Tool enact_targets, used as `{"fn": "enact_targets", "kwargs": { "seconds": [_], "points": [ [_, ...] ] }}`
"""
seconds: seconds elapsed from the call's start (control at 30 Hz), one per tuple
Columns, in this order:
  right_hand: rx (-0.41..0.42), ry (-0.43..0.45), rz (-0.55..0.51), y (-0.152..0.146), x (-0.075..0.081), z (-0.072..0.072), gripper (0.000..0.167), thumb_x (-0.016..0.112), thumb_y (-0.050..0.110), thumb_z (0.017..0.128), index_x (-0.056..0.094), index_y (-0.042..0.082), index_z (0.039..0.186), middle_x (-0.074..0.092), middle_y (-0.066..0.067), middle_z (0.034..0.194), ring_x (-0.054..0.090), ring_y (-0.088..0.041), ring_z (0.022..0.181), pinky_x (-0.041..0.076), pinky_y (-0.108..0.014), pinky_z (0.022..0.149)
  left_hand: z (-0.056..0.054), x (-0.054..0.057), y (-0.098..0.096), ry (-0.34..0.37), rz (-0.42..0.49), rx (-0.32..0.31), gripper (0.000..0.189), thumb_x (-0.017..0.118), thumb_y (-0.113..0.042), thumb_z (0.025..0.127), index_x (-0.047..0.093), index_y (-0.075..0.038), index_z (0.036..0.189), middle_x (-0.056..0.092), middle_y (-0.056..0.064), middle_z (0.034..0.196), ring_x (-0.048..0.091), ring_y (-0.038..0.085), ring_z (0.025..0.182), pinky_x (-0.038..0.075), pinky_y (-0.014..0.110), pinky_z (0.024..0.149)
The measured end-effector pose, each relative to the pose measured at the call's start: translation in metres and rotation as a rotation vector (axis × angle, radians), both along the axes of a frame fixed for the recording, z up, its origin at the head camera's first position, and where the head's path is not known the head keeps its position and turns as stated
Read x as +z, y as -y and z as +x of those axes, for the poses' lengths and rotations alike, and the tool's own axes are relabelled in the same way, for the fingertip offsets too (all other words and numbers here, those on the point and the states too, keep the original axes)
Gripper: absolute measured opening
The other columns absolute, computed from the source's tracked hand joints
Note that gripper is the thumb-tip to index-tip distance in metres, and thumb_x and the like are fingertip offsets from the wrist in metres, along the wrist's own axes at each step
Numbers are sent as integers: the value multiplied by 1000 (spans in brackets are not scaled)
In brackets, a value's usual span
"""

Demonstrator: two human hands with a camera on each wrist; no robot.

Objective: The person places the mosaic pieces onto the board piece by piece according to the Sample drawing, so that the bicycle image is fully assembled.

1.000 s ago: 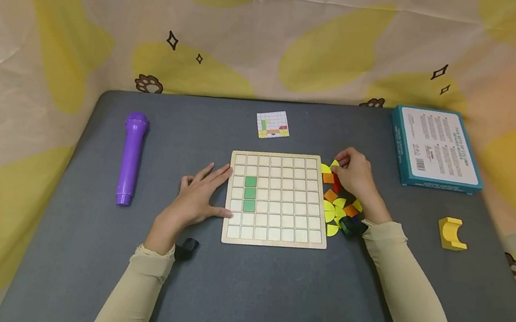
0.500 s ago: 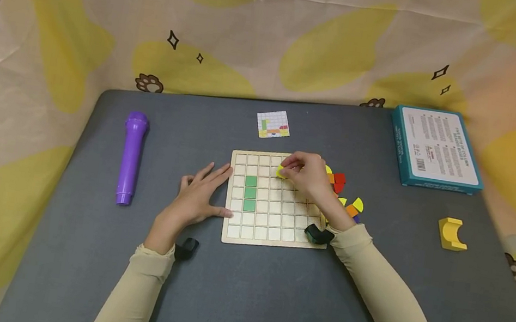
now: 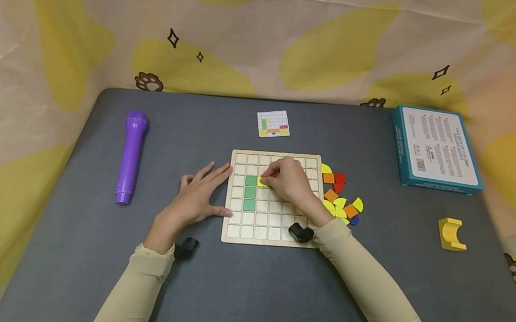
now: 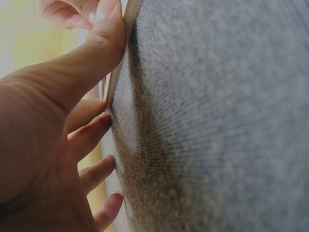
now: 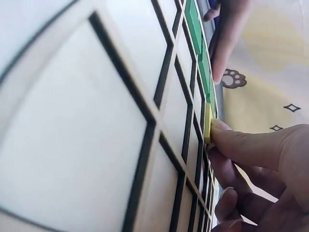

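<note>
A wooden grid board point(image 3: 266, 235) lies in the middle of the table, with a column of green square tiles point(image 3: 250, 193) set in its left part. My right hand point(image 3: 289, 179) reaches over the board and pinches a yellow piece point(image 5: 208, 123) between thumb and fingertips, beside the top green tile. The right wrist view shows that piece at the grid, but the fingers partly hide its shape. Fingers spread, my left hand point(image 3: 196, 196) rests at the board's left edge, its thumb on the rim. In the left wrist view the thumb point(image 4: 91, 60) touches the board's edge.
Loose yellow pieces point(image 3: 340, 212), orange squares point(image 3: 329, 178), red pieces point(image 3: 339, 183) and a blue piece point(image 3: 354, 220) lie right of the board. A pattern card point(image 3: 273, 124) lies behind it. Around stand a purple microphone point(image 3: 130, 157), a teal box point(image 3: 440, 148) and a yellow arch block point(image 3: 451, 234).
My right hand has picked a yellow piece from the loose pieces and carried it left across the board to beside the green tiles. The left hand has stayed in place.
</note>
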State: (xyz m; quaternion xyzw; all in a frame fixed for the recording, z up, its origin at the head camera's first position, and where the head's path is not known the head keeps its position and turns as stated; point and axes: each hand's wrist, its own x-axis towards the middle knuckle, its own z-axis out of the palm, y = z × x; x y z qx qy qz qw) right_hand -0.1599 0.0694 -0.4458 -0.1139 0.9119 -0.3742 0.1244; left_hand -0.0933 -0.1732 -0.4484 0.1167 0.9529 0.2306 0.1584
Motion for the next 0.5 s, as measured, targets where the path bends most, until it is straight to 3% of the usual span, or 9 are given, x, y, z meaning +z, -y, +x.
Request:
{"fn": "enact_targets", "kwargs": {
  "seconds": [0.23, 0.5],
  "points": [
    [-29, -14, -26, -14, 0, 5, 5, 83, 13, 93, 84, 10, 90, 78, -5, 85, 64, -19, 77, 46, -31, 72, -1, -2, 0, 5, 9, 2, 113, 92, -41, 81, 26, -21, 171, 22, -1, 179, 12, 36, 166, 19, 64, 114],
    [-141, -48, -30, -66, 1, 4, 7, 81, 12, 95, 81, 5, 97, 69, -14, 95, 56, -28, 86, 42, -37, 76, -2, -3, 2, 16, 20, -3, 113, 91, -42, 82, 24, -22, 171, 20, -3, 179, 9, 34, 167, 17, 63, 114]
  ]
}}
